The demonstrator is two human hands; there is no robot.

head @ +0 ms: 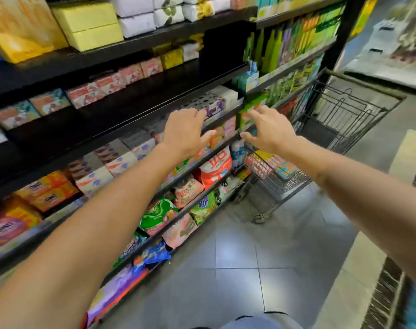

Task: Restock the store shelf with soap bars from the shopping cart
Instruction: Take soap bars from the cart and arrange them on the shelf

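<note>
Both my arms stretch forward toward the black store shelf (121, 129). My left hand (185, 131) hovers palm down with loosely spread fingers over the shelf edge, near white and purple soap boxes (214, 105). My right hand (268, 129) reaches with relaxed fingers beside green soap boxes (246, 115); neither hand holds anything. The wire shopping cart (325, 129) stands beyond my right hand, with colourful packs in its lower basket (277, 167). The frame is motion-blurred.
Pink and teal soap boxes (83, 93) line the shelf above. Orange packs (48, 193) and detergent bags (214, 167) fill lower shelves. Green bottles (285, 46) stand at the upper right. Grey tiled floor (261, 257) runs between the shelf and a display on the right.
</note>
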